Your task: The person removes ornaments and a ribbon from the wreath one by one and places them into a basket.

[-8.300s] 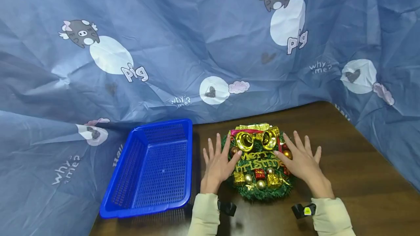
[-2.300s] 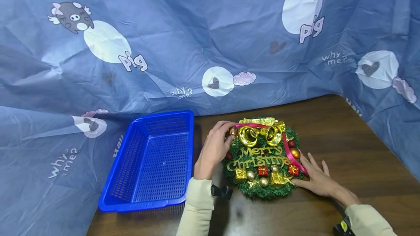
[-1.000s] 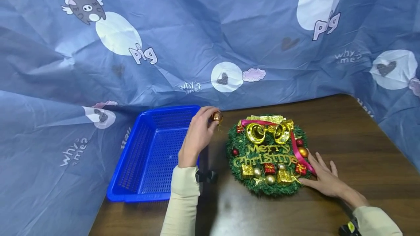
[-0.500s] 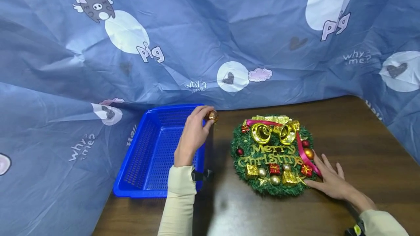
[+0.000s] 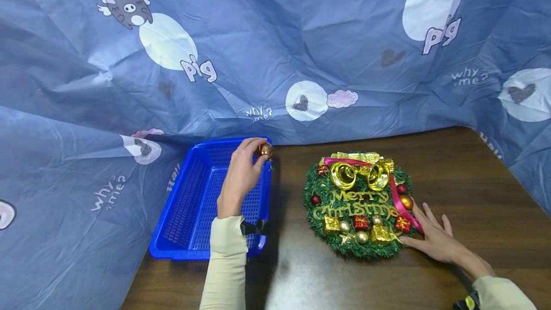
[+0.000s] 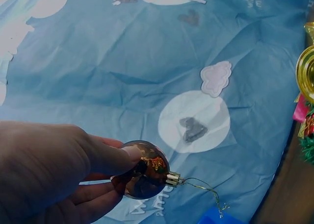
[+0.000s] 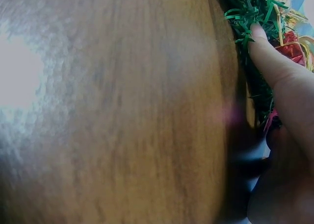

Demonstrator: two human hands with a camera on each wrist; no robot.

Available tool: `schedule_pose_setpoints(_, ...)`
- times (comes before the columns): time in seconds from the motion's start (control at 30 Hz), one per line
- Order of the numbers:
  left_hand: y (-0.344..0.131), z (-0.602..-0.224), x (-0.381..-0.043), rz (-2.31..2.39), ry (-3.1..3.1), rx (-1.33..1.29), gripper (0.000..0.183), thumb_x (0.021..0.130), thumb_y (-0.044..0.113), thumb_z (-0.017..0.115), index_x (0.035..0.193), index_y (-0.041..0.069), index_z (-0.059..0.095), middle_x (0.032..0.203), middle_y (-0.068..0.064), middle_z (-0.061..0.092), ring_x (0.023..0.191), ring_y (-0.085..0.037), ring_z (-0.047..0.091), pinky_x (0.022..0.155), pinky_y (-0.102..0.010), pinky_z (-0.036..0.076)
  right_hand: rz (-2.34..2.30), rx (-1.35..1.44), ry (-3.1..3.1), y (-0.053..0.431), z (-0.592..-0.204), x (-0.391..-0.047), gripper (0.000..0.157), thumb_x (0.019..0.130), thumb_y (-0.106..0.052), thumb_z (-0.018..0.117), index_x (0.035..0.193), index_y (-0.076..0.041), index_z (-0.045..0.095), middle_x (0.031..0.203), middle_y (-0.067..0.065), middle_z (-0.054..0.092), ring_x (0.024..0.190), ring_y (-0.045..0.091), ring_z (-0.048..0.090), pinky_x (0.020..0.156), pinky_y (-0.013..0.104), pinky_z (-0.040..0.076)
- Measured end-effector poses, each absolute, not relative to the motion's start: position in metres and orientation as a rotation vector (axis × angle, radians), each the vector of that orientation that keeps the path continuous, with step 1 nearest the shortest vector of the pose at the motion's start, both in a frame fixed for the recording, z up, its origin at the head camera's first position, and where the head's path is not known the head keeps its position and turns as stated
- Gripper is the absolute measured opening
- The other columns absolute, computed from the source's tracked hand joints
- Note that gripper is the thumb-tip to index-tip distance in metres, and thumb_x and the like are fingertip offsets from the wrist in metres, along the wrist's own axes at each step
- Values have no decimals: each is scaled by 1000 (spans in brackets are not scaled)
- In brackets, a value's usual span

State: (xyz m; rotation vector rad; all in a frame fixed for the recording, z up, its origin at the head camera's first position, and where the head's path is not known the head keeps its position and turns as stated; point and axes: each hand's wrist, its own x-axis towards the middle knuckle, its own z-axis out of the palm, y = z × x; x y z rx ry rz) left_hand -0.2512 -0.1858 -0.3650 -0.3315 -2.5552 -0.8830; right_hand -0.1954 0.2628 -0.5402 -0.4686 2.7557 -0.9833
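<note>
One shiny copper-brown ball ornament (image 5: 267,150), gold cap (image 6: 172,179) pointing rightward in the left-wrist frame: centre of the head frame, pinched by the left hand (image 5: 239,176), the hand nearer the blue plastic mesh basket (image 5: 185,255). Ball overlaps basket's upper right corner; I cannot tell how high above. Right hand (image 5: 439,240): splayed, touching right edge of round green tinsel wreath (image 5: 361,250), right of centre.

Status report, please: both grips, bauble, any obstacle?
Left grip pinching brown bauble near far right corner of blue basket. Right grip touching wreath edge. No obstacle seen.
</note>
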Motion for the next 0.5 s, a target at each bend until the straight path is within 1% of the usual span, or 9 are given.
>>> schedule_pose_setpoints(0.17, -196, -367, -253, -875, -2550, -301, 34, 86, 1, 66, 121, 2, 63, 122, -13, 61, 113, -27, 58, 101, -38, 45, -975, -463, 2758, 262, -539, -195, 100, 89, -41, 63, 153, -12, -8, 152, 34, 10, 144, 46, -10, 104, 64, -25)
schedule_pose_setpoints(0.33, -207, -372, -255, -849, -2558, -273, 36, 85, 0, 67, 121, 0, 62, 124, -15, 60, 116, -30, 57, 102, -40, 44, -970, -457, 2754, 263, -539, -196, 99, 89, -41, 62, 153, -13, -8, 153, 32, 9, 143, 46, -10, 104, 64, -26)
schedule_pose_setpoints(0.5, -214, -376, -257, -840, -2583, -239, 36, 86, 1, 67, 122, 0, 62, 124, -16, 60, 116, -30, 57, 103, -41, 44, -964, -446, 2748, 263, -539, -196, 100, 89, -42, 62, 153, -13, -8, 153, 33, 10, 143, 47, -10, 104, 65, -26)
